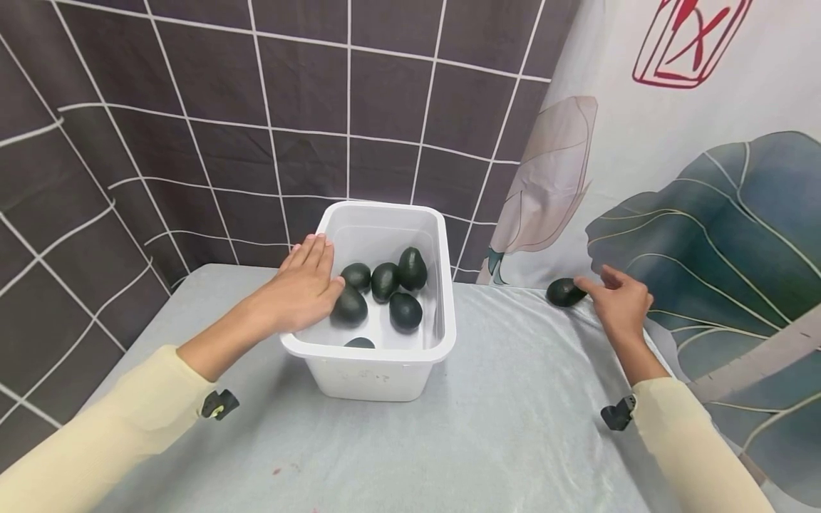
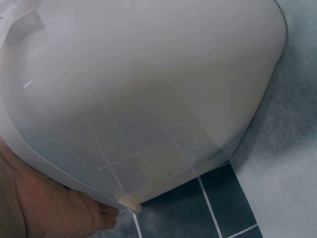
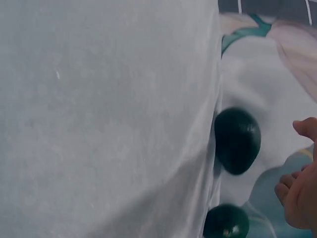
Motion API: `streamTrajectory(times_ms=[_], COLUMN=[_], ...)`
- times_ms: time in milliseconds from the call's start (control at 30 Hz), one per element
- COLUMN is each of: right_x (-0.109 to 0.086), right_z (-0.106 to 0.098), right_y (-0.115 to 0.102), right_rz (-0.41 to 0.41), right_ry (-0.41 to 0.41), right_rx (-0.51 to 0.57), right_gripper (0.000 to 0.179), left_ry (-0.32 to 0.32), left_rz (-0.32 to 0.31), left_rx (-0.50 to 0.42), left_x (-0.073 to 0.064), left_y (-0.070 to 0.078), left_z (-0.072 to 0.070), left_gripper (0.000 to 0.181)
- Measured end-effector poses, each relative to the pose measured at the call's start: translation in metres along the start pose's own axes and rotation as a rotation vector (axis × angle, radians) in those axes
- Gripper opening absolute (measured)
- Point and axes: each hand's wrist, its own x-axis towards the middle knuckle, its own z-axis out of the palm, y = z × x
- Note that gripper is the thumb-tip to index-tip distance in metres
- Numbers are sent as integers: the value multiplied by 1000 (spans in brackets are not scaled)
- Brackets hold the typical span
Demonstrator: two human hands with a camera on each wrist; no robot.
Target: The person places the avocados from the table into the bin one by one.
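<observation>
My left hand (image 1: 303, 288) lies over the left rim of a white plastic tub (image 1: 368, 381), fingers straight and pointing away. From the left wrist, that hand shows under the tub's edge, beside its outer wall (image 2: 158, 89). Several dark green avocados (image 1: 405, 312) lie inside the tub. At the right edge of the table sits another avocado (image 1: 563, 293), with my right hand (image 1: 621, 299) beside it, fingers loosely bent. The right wrist view has a gap between thumb and avocado (image 3: 237, 141), and a second avocado (image 3: 227, 221) partly cut off below.
A grey cloth (image 1: 513, 406) covers the table and wrinkles along its right edge. Dark tile-patterned fabric (image 1: 308, 78) hangs behind and to the left. A white curtain with large leaf prints (image 1: 725, 214) hangs close by on the right.
</observation>
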Motion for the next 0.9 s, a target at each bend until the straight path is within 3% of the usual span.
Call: streamTrajectory(times_ms=[367,633,900], right_x=[22,28,30], right_z=[-18,-29,-32], right_y=[29,49,55], right_rz=[81,204,331], right_ry=[46,34,10], right_rx=[-102,-103,-107], right_gripper=[81,91,101], left_ry=[4,1,2], left_rz=[-2,-6,-10], left_rx=[-2,-2,1], left_x=[1,1,1], left_y=[1,2,2], left_z=[0,0,-1], left_gripper=[77,78,78])
